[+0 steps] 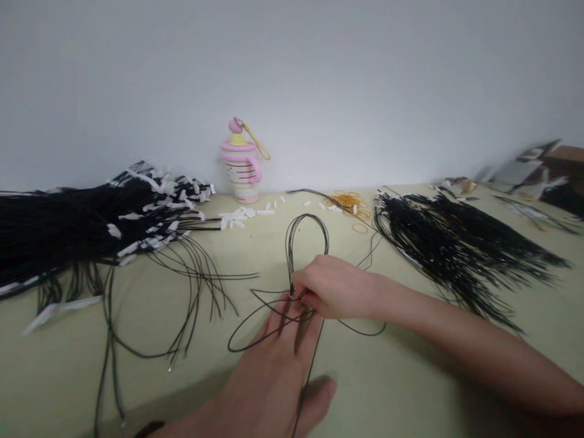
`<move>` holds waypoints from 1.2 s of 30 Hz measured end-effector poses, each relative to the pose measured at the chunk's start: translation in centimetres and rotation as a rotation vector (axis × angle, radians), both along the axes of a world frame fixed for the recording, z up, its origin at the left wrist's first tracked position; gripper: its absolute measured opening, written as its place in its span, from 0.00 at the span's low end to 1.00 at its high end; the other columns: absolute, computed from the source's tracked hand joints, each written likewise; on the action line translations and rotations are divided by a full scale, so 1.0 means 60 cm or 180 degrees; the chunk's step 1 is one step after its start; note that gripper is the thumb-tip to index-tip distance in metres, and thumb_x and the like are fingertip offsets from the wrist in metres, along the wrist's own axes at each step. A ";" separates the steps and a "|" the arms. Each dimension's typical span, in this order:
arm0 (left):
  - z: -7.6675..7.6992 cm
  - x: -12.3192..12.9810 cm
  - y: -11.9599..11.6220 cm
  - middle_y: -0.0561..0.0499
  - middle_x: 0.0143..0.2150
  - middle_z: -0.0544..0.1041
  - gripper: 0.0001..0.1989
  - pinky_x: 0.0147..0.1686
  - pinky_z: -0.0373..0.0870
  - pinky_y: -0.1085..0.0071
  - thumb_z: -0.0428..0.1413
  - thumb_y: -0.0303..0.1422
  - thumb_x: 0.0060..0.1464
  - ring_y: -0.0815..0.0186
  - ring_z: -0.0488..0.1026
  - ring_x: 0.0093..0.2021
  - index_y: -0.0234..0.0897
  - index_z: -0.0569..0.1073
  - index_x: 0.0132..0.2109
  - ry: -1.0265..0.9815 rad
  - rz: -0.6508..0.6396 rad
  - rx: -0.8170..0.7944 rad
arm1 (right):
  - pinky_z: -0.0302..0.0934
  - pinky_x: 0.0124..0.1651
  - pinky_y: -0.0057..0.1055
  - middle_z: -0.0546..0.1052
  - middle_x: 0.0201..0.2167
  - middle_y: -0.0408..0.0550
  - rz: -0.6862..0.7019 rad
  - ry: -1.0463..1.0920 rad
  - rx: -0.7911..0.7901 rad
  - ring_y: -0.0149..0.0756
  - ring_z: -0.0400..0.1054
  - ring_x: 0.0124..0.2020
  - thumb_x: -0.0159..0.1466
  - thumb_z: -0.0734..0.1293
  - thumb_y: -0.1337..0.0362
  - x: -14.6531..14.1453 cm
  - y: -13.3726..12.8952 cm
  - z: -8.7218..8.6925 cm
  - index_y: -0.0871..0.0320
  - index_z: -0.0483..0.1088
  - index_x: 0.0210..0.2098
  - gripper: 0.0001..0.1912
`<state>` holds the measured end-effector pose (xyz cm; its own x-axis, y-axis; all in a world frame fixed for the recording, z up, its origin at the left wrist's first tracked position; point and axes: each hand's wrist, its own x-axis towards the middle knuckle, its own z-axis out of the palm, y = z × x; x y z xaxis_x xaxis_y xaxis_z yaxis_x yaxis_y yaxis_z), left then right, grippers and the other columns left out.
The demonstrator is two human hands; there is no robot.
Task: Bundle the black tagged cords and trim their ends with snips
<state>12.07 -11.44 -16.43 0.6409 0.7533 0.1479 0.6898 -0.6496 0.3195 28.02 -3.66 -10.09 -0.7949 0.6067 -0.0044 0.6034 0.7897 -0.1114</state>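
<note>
**Looped black cable (291,267) gathered between two bare hands**

The right hand (340,286) is curled tight, its fingers pinching the cable near the base of an upright loop. Beneath it lies the left hand (276,368), back upward, fingers stretched forward and slightly apart, thumb held away to the side. Cable strands cross its fingers; whether those fingers grip anything cannot be told, as the right hand covers the tips. The loop stands just beyond both hands, in the middle of the pale table (387,377), and smaller curves of cable spill to either side.

Farther left sits a large heap of black cables (73,231) with white ties. Small white pieces (237,216) lie scattered beside it, near a pink-lidded cup (239,176) with a yellow strap (258,141). Yellowish rubber bands (347,202) lie right of the cup, then spread cable bundles (438,243). A brown box (566,157), blurred, stands at the far right edge. Behind everything rises a plain wall (319,91).
</note>
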 end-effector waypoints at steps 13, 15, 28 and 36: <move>0.002 0.004 0.005 0.39 0.68 0.50 0.40 0.59 0.54 0.50 0.52 0.43 0.52 0.46 0.48 0.66 0.38 0.45 0.67 0.0032 0.0049 -0.0013 | 0.54 0.27 0.27 0.78 0.27 0.50 -0.0392 -0.0128 0.0205 0.40 0.73 0.30 0.54 0.62 0.71 -0.009 -0.006 -0.007 0.59 0.75 0.32 0.10; 0.000 0.004 0.004 0.38 0.67 0.51 0.39 0.58 0.55 0.48 0.52 0.45 0.52 0.44 0.50 0.65 0.38 0.47 0.66 0.0046 0.0094 -0.0012 | 0.54 0.28 0.27 0.78 0.27 0.50 -0.0380 -0.0091 0.0113 0.39 0.73 0.31 0.54 0.62 0.71 -0.007 -0.005 -0.004 0.58 0.75 0.33 0.11; -0.008 0.000 0.004 0.39 0.65 0.57 0.34 0.60 0.53 0.48 0.51 0.45 0.53 0.45 0.48 0.66 0.36 0.56 0.64 0.0029 0.0037 0.0059 | 0.54 0.25 0.21 0.73 0.22 0.42 -0.0652 0.1383 -0.1492 0.23 0.64 0.22 0.58 0.64 0.68 0.032 -0.030 0.097 0.63 0.72 0.32 0.06; -0.013 -0.004 0.005 0.42 0.62 0.62 0.33 0.56 0.60 0.47 0.51 0.47 0.51 0.43 0.55 0.63 0.41 0.59 0.62 -0.0066 0.0071 0.0129 | 0.64 0.48 0.28 0.73 0.51 0.52 -0.0271 0.2294 -0.2004 0.33 0.68 0.50 0.58 0.67 0.66 0.012 -0.040 0.080 0.61 0.63 0.54 0.24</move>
<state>11.86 -11.12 -17.19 0.6205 0.7605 0.1915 0.6978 -0.6468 0.3076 28.76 -6.05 -5.28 -0.6874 0.7157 0.1234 0.2765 0.4150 -0.8668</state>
